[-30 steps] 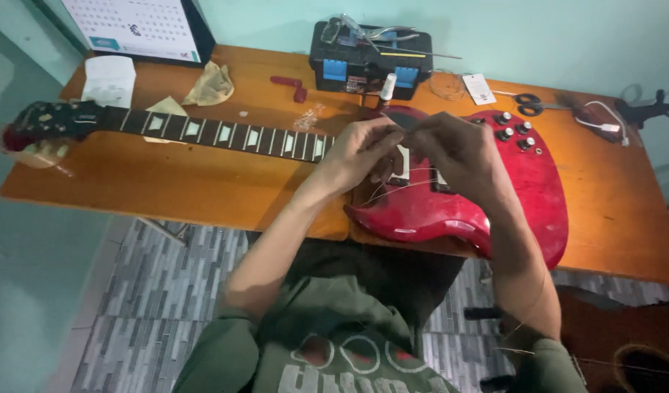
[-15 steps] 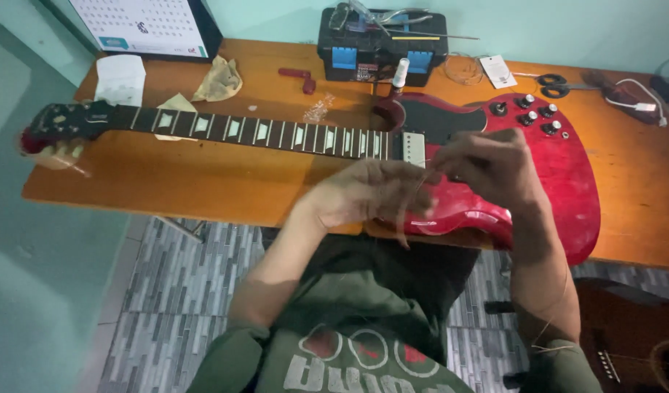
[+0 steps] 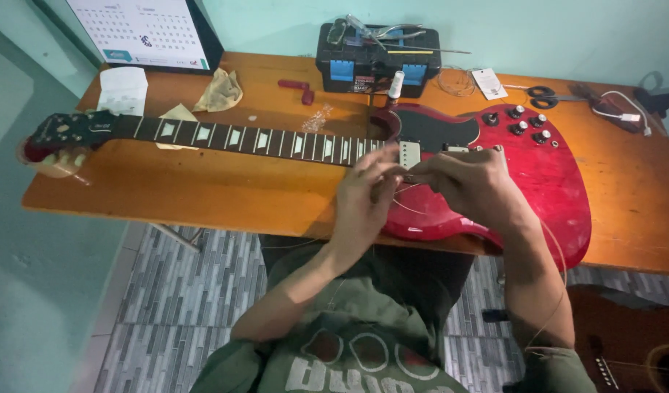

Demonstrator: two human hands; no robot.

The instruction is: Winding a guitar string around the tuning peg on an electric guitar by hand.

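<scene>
A red guitar (image 3: 524, 175) lies flat on a wooden table (image 3: 203, 193), neck to the person's left, body at the front edge. Both hands meet over the body, just beside the neck pickup (image 3: 409, 153).

Left hand (image 3: 363, 200): fingers curled narrow, tips pinched together. Right hand (image 3: 469, 185): likewise closed, knuckles up. Between them runs a thin string (image 3: 411, 207), pale and fine; a loose length trails back in an arc past the right forearm toward the sleeve. Which fingertips actually bear on the string cannot be told; it is too thin to trace there.

Handling, as judged: the string is light, springy and slippery, apt to kink if bent sharply and to whip when released; its free end is likely sharp. Best held in a fingertip pinch close to the working point, with the slack kept under control. The guitar is heavy and stiff with a glossy finish that would scratch; it is best left lying.

Behind the guitar: black toolbox (image 3: 378, 58), small bottle (image 3: 396, 84), scissors (image 3: 545, 93), cloth (image 3: 219, 91), calendar (image 3: 141, 30).
</scene>
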